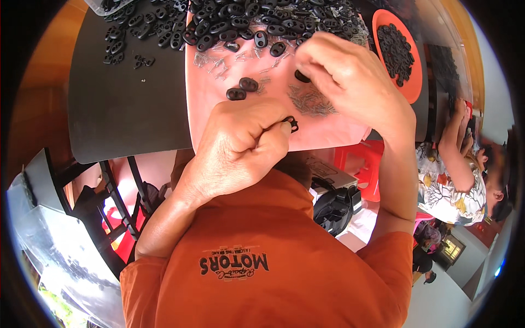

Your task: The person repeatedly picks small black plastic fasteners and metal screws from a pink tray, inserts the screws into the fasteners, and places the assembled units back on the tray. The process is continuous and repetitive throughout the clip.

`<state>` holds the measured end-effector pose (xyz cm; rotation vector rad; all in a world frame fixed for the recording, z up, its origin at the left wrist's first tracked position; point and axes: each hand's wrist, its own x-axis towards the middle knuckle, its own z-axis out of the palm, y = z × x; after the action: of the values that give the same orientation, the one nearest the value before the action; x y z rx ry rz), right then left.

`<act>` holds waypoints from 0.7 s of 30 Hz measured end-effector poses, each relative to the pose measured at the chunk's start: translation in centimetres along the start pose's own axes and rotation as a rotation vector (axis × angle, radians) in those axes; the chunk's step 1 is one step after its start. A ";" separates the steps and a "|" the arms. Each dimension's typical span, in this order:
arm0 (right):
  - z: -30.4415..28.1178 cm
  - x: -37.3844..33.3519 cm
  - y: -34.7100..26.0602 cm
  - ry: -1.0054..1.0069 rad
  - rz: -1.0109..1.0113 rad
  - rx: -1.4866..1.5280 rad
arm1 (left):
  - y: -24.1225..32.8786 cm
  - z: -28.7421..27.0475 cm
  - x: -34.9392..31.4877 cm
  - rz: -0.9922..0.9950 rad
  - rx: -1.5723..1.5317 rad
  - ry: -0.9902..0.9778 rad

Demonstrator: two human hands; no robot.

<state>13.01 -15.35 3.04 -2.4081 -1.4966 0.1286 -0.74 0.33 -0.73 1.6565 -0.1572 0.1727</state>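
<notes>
My left hand (pixel 240 145) is closed, thumb and forefinger pinching a small black cord lock insert (pixel 293 124) with holes in it. To its right and higher up, my right hand (pixel 350 71) is curled and slightly blurred. A black oval cord lock shell (pixel 301 76) shows between its thumb and fingers, partly covered by them. Below that hand lies a pile of small metal springs (pixel 311 103) on the pink mat (pixel 240 65). Two black cord lock shells (pixel 242 89) lie just beyond my left hand.
A large heap of black cord lock shells (pixel 240 23) covers the far side. More black pieces (pixel 145 30) lie on the dark table (pixel 120 109). An orange bowl (pixel 413 90) of small black parts stands right. Red stool (pixel 372 164) below; another person (pixel 454 186) sits at right.
</notes>
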 end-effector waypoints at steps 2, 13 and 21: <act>0.2 0.4 0.0 0.029 -0.010 -0.009 | 0.0 0.0 0.1 0.003 0.007 0.003; 1.0 0.7 -0.2 -0.041 -0.045 -0.188 | -0.2 -0.3 0.0 0.021 0.023 -0.015; 1.1 1.4 -1.1 0.001 -0.086 -0.250 | -0.3 -0.3 -0.2 -0.010 -0.004 -0.009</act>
<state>12.44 -13.39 2.41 -2.5256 -1.7023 -0.0837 -0.90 0.65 -1.00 1.6544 -0.1559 0.1569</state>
